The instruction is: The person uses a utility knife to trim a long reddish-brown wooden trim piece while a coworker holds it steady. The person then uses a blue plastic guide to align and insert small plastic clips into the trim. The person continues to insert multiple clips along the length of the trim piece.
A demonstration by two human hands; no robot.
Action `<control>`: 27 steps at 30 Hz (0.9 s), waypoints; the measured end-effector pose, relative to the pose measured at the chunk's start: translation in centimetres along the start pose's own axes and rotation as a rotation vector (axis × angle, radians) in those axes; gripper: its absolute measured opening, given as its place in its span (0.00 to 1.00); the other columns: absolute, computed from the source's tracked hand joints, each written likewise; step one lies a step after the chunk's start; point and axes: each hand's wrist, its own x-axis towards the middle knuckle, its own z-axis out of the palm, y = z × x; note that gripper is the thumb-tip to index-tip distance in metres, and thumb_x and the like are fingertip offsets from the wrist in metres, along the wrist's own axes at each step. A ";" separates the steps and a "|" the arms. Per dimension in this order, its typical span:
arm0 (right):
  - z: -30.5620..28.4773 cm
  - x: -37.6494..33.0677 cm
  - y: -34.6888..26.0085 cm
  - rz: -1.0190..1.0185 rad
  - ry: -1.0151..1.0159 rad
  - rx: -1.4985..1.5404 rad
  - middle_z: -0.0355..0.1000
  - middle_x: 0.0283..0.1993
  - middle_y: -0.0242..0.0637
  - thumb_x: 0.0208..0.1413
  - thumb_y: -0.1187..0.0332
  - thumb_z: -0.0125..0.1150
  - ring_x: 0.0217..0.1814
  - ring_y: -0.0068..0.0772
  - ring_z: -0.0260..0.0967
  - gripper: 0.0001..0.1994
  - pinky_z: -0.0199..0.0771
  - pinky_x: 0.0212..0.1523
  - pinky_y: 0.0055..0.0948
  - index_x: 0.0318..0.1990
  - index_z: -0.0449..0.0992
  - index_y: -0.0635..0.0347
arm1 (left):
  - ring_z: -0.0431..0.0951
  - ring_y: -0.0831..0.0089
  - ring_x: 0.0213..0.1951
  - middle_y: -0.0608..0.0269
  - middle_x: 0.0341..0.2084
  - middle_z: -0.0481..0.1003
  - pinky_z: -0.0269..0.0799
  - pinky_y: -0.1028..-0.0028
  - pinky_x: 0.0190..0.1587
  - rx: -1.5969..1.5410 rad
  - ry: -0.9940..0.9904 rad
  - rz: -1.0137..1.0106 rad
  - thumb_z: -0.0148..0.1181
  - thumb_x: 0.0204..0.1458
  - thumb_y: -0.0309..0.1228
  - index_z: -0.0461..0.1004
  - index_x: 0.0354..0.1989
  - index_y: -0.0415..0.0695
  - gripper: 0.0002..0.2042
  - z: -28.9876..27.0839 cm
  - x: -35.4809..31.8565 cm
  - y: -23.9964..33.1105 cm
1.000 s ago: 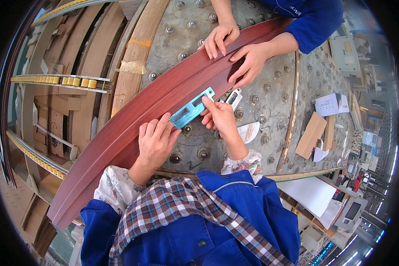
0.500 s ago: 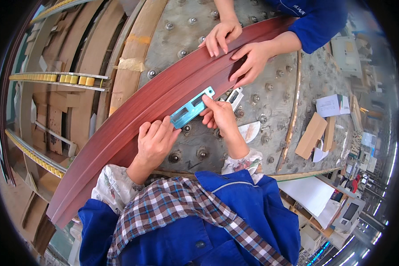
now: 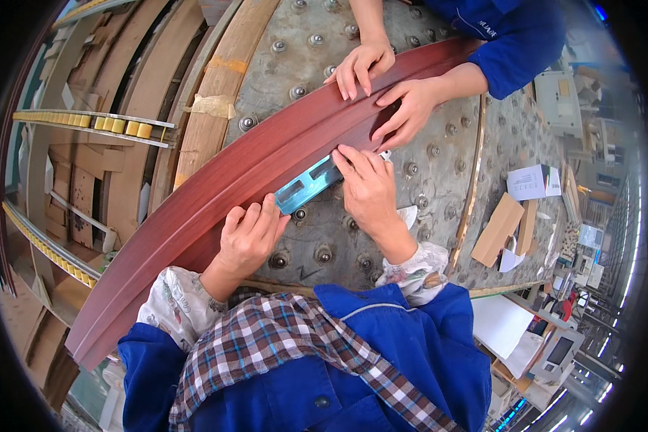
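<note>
A lock strike plate (image 3: pixel 311 184) with blue film and two rectangular cutouts lies along the near edge of a long reddish-brown wood-grain moulding (image 3: pixel 216 189). My left hand (image 3: pixel 246 243) pinches the plate's lower left end, fingers curled. At the other end, the fingers of my right hand (image 3: pixel 371 189) close over the plate and hide that end. A small white-and-metal piece (image 3: pixel 386 155) peeks out beside the right hand, mostly covered. Farther up the moulding, a co-worker's two hands (image 3: pixel 363 66) rest on it, one at each edge.
Beneath lies a grey metal table (image 3: pixel 324 277) studded with ball rollers. To the right are a cardboard piece (image 3: pixel 498 229) and a printed paper box (image 3: pixel 533 182). Wooden boards (image 3: pixel 133 144) and yellow roller rails (image 3: pixel 97 122) stand at the left.
My right hand has turned over and moved to lay its fingers across the plate's upper end, covering much of the white piece. My left hand keeps its pinch; the co-worker's hands barely shift.
</note>
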 end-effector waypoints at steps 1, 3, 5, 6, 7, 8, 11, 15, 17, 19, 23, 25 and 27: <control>0.4 -0.2 0.2 -0.020 0.020 -0.005 0.71 0.53 0.34 0.45 0.75 0.58 0.53 0.36 0.65 0.20 0.62 0.49 0.36 0.50 0.77 0.62 | 0.74 0.69 0.35 0.56 0.41 0.79 0.64 0.69 0.42 0.002 0.001 0.001 0.69 0.45 0.36 0.80 0.34 0.38 0.14 0.0 0.0 0.0; 0.0 -0.3 0.1 -0.007 -0.034 -0.033 0.70 0.53 0.33 0.45 0.75 0.58 0.52 0.36 0.65 0.21 0.62 0.48 0.36 0.51 0.76 0.63 | 0.74 0.70 0.35 0.56 0.41 0.79 0.64 0.69 0.41 0.010 -0.002 0.001 0.69 0.45 0.36 0.80 0.34 0.37 0.14 0.0 0.0 0.0; -0.3 -0.1 0.1 -0.013 -0.085 -0.030 0.69 0.52 0.33 0.45 0.75 0.58 0.52 0.36 0.65 0.21 0.62 0.48 0.37 0.51 0.75 0.63 | 0.74 0.71 0.34 0.56 0.41 0.79 0.63 0.70 0.41 0.021 -0.014 -0.007 0.69 0.46 0.36 0.80 0.34 0.37 0.14 0.0 -0.1 0.2; -0.5 0.3 0.2 -0.024 -0.107 -0.016 0.69 0.51 0.33 0.44 0.75 0.58 0.52 0.36 0.65 0.21 0.61 0.48 0.37 0.50 0.75 0.63 | 0.74 0.72 0.34 0.57 0.41 0.79 0.63 0.71 0.42 0.035 -0.010 -0.003 0.69 0.46 0.36 0.80 0.34 0.37 0.14 0.0 -0.1 0.1; -0.7 0.4 0.2 -0.032 -0.130 -0.004 0.68 0.51 0.33 0.44 0.74 0.58 0.52 0.35 0.65 0.21 0.61 0.48 0.37 0.50 0.75 0.63 | 0.73 0.72 0.34 0.57 0.41 0.79 0.62 0.71 0.42 0.045 -0.005 0.002 0.68 0.46 0.36 0.80 0.34 0.37 0.14 0.0 0.0 0.1; -0.9 0.8 0.2 -0.045 -0.141 0.002 0.68 0.49 0.33 0.44 0.74 0.58 0.51 0.35 0.65 0.20 0.61 0.48 0.37 0.50 0.75 0.64 | 0.73 0.73 0.34 0.57 0.41 0.79 0.62 0.72 0.42 0.055 -0.001 0.007 0.68 0.46 0.36 0.80 0.34 0.37 0.14 0.0 0.0 0.1; -1.2 1.7 0.4 -0.076 -0.177 0.022 0.69 0.47 0.33 0.44 0.75 0.57 0.50 0.34 0.65 0.19 0.60 0.48 0.36 0.48 0.75 0.64 | 0.74 0.74 0.35 0.58 0.41 0.79 0.61 0.72 0.42 0.079 -0.010 0.016 0.67 0.47 0.37 0.80 0.34 0.37 0.14 0.0 -0.1 0.1; -1.1 1.6 0.7 -0.093 -0.205 -0.004 0.69 0.45 0.32 0.44 0.74 0.57 0.48 0.33 0.66 0.19 0.59 0.48 0.36 0.48 0.75 0.65 | 0.74 0.74 0.36 0.60 0.42 0.80 0.61 0.72 0.43 0.070 -0.018 0.028 0.67 0.48 0.36 0.81 0.35 0.40 0.12 -0.2 0.0 -0.1; -0.9 1.5 0.8 -0.112 -0.203 -0.006 0.69 0.44 0.32 0.44 0.74 0.57 0.49 0.33 0.66 0.20 0.58 0.49 0.37 0.48 0.75 0.65 | 0.74 0.74 0.37 0.61 0.42 0.80 0.61 0.72 0.43 0.077 -0.007 0.041 0.66 0.48 0.36 0.81 0.36 0.42 0.11 -0.2 -0.4 -0.4; -1.1 1.4 1.2 -0.124 -0.205 0.029 0.69 0.45 0.33 0.44 0.74 0.57 0.49 0.33 0.66 0.20 0.58 0.49 0.38 0.49 0.74 0.65 | 0.74 0.73 0.36 0.61 0.43 0.80 0.59 0.71 0.44 0.030 0.013 0.040 0.70 0.44 0.35 0.81 0.35 0.43 0.12 -0.2 -0.5 -0.6; -1.5 2.0 0.8 -0.143 -0.281 -0.016 0.68 0.46 0.33 0.44 0.73 0.56 0.50 0.34 0.66 0.20 0.58 0.50 0.40 0.49 0.74 0.64 | 0.74 0.71 0.37 0.62 0.43 0.80 0.58 0.70 0.45 -0.044 0.031 -0.005 0.72 0.42 0.36 0.80 0.35 0.43 0.14 -0.5 -0.8 -1.0; -2.1 2.2 0.7 -0.133 -0.321 -0.038 0.68 0.46 0.34 0.45 0.73 0.55 0.51 0.35 0.65 0.19 0.57 0.50 0.41 0.48 0.73 0.63 | 0.74 0.71 0.37 0.62 0.42 0.80 0.59 0.69 0.45 -0.148 0.016 -0.070 0.73 0.41 0.37 0.80 0.35 0.44 0.15 -1.3 -0.4 -1.1; -1.7 2.1 0.7 -0.154 -0.296 -0.053 0.68 0.47 0.34 0.44 0.73 0.56 0.53 0.35 0.65 0.20 0.58 0.52 0.41 0.49 0.73 0.65 | 0.74 0.70 0.37 0.62 0.41 0.80 0.60 0.69 0.46 -0.187 0.028 -0.104 0.74 0.39 0.35 0.79 0.35 0.43 0.16 -1.7 -1.0 -1.4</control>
